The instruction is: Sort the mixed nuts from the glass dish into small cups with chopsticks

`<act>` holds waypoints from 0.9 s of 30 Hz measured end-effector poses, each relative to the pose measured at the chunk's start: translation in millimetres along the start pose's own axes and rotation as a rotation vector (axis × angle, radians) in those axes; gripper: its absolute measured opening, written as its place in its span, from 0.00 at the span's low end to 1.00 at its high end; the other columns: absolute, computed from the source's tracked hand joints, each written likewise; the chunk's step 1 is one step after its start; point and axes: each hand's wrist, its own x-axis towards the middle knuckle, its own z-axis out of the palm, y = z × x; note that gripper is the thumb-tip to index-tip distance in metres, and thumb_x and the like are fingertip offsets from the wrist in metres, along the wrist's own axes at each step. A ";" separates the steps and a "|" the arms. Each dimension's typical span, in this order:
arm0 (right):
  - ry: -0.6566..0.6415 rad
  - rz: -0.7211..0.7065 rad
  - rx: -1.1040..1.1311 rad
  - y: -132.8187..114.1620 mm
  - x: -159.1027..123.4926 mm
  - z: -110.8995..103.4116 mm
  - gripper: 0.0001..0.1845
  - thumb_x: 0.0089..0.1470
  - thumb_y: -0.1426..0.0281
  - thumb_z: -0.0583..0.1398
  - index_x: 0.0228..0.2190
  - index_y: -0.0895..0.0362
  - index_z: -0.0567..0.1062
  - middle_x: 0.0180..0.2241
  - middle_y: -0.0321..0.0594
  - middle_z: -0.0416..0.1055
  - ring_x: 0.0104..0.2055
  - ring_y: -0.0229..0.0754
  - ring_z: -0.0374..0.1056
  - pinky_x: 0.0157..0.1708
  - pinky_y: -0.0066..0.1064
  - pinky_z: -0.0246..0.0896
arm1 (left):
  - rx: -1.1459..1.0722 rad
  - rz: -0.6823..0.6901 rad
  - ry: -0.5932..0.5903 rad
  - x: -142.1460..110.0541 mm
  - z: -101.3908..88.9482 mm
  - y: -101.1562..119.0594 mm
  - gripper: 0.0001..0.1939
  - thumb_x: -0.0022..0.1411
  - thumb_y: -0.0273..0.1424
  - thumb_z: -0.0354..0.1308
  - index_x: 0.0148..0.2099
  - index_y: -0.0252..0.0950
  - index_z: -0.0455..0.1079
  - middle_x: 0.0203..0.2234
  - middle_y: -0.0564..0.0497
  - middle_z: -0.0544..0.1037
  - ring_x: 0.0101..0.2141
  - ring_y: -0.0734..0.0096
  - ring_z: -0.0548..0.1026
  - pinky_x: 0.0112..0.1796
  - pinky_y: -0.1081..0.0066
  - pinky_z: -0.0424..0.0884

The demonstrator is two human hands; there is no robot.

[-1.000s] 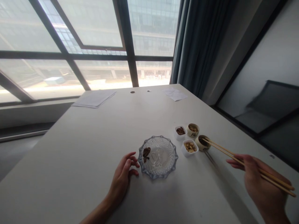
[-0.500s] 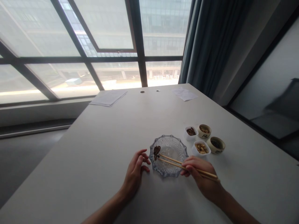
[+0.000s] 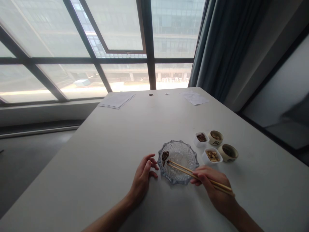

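Loosely, my left hand (image 3: 142, 172) lies on the white table (image 3: 132, 129) with its fingers half curled and grasping nothing, their tips at the left side of the clear glass bowl (image 3: 184, 154); I cannot tell whether they touch its scalloped rim; my right hand (image 3: 216, 183) is closed around a pair of wooden chopsticks (image 3: 182, 169), which slant over the bowl's right side, tips down toward its left half; at those tips shows a small dark piece (image 3: 168, 161), though whether it is pinched I cannot tell; just beside it, inside the bowl near the left wall, sits a little heap of dark brown strips (image 3: 165, 157); beyond my right hand stand four small vessels close together: a white tub (image 3: 198, 141) of dark brown strips, a nearer white tub (image 3: 210, 160) of pale tan pieces, a round cup (image 3: 215, 142) with brownish contents, and a nearer round cup (image 3: 232, 158), dark inside.
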 end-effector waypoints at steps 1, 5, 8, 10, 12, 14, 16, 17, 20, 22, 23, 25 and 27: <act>0.003 -0.004 -0.004 -0.3 -0.2 -0.4 0.15 0.70 0.71 0.59 0.36 0.51 0.86 0.33 0.38 0.81 0.32 0.38 0.79 0.32 0.25 0.76 | 0.000 0.000 0.001 0.1 0.2 0.3 0.24 0.70 0.49 0.59 0.56 0.36 0.73 0.40 0.47 0.73 0.37 0.63 0.75 0.28 0.70 0.76; 0.012 0.010 0.028 3.6 -2.8 -0.1 0.14 0.70 0.70 0.59 0.37 0.51 0.86 0.35 0.39 0.82 0.31 0.39 0.80 0.31 0.27 0.77 | 0.000 0.002 0.000 -0.2 0.7 0.9 0.24 0.70 0.50 0.60 0.56 0.36 0.73 0.40 0.47 0.73 0.37 0.63 0.75 0.28 0.70 0.76; 0.025 0.026 0.047 7.8 -4.7 1.7 0.14 0.70 0.70 0.59 0.39 0.52 0.86 0.36 0.41 0.83 0.32 0.40 0.81 0.32 0.28 0.78 | 0.000 0.003 -0.002 -0.7 0.5 1.2 0.24 0.70 0.50 0.60 0.56 0.36 0.73 0.40 0.47 0.73 0.37 0.63 0.75 0.28 0.70 0.76; 0.043 0.022 0.041 8.2 -5.0 2.9 0.15 0.71 0.70 0.58 0.38 0.52 0.86 0.35 0.41 0.83 0.32 0.41 0.81 0.32 0.28 0.77 | 0.000 0.004 -0.002 -0.8 0.5 1.4 0.24 0.70 0.49 0.60 0.56 0.36 0.73 0.40 0.47 0.73 0.37 0.63 0.75 0.28 0.70 0.76; 0.054 0.004 0.035 6.8 -4.8 3.6 0.15 0.71 0.70 0.58 0.38 0.52 0.86 0.34 0.40 0.83 0.32 0.40 0.80 0.32 0.28 0.77 | -0.001 0.005 -0.002 -0.7 0.7 1.6 0.24 0.70 0.49 0.60 0.56 0.36 0.73 0.40 0.47 0.73 0.37 0.63 0.75 0.28 0.70 0.76; 0.053 -0.024 0.028 4.5 -4.8 3.3 0.15 0.71 0.71 0.58 0.39 0.51 0.86 0.34 0.39 0.83 0.32 0.40 0.80 0.31 0.27 0.77 | -0.004 0.007 0.000 -0.5 1.1 1.9 0.24 0.70 0.49 0.60 0.56 0.36 0.73 0.40 0.46 0.73 0.37 0.63 0.75 0.28 0.70 0.76; 0.045 -0.051 0.012 2.7 -5.1 2.2 0.14 0.70 0.72 0.59 0.40 0.51 0.85 0.34 0.38 0.83 0.32 0.39 0.80 0.32 0.26 0.76 | -0.006 0.007 0.002 -0.5 1.6 2.4 0.24 0.70 0.50 0.60 0.56 0.36 0.73 0.40 0.46 0.73 0.37 0.63 0.75 0.28 0.70 0.76; 0.045 -0.062 0.001 2.2 -5.4 1.4 0.13 0.70 0.73 0.59 0.40 0.50 0.85 0.33 0.37 0.83 0.32 0.38 0.80 0.32 0.25 0.76 | -0.006 0.006 0.003 -0.6 1.8 2.6 0.24 0.70 0.50 0.60 0.56 0.36 0.73 0.40 0.46 0.73 0.37 0.63 0.75 0.28 0.70 0.76; 0.052 -0.079 -0.025 1.7 -5.9 -0.5 0.13 0.69 0.73 0.60 0.39 0.51 0.85 0.33 0.37 0.83 0.31 0.38 0.79 0.32 0.25 0.76 | -0.006 0.006 0.004 -0.9 2.2 3.1 0.24 0.70 0.49 0.60 0.56 0.36 0.73 0.40 0.46 0.73 0.37 0.63 0.75 0.28 0.70 0.76; 0.062 -0.080 -0.023 1.6 -6.1 -0.6 0.14 0.69 0.73 0.59 0.38 0.51 0.85 0.33 0.37 0.83 0.31 0.38 0.79 0.32 0.25 0.76 | -0.005 0.006 0.005 -1.0 2.3 3.4 0.24 0.70 0.49 0.60 0.56 0.36 0.73 0.40 0.46 0.73 0.37 0.63 0.75 0.28 0.70 0.76; 0.066 -0.080 -0.019 1.3 -6.1 -0.3 0.14 0.69 0.73 0.59 0.38 0.51 0.85 0.32 0.38 0.82 0.30 0.38 0.79 0.32 0.25 0.76 | -0.005 0.006 0.006 -1.0 2.4 3.5 0.24 0.70 0.49 0.60 0.56 0.36 0.73 0.40 0.46 0.73 0.37 0.63 0.75 0.28 0.70 0.76; 0.079 -0.079 -0.013 0.2 -6.1 0.9 0.15 0.70 0.72 0.58 0.38 0.51 0.86 0.32 0.38 0.82 0.31 0.39 0.80 0.31 0.25 0.76 | -0.005 0.005 0.008 -0.9 2.5 3.7 0.24 0.69 0.49 0.60 0.56 0.36 0.73 0.40 0.46 0.73 0.37 0.63 0.75 0.28 0.70 0.76; 0.088 -0.069 -0.016 -1.4 -6.2 1.6 0.15 0.70 0.72 0.58 0.37 0.51 0.86 0.32 0.38 0.82 0.31 0.39 0.80 0.31 0.25 0.76 | -0.005 0.004 0.011 -1.0 2.6 4.0 0.24 0.69 0.49 0.60 0.56 0.36 0.73 0.40 0.46 0.73 0.37 0.63 0.75 0.28 0.70 0.76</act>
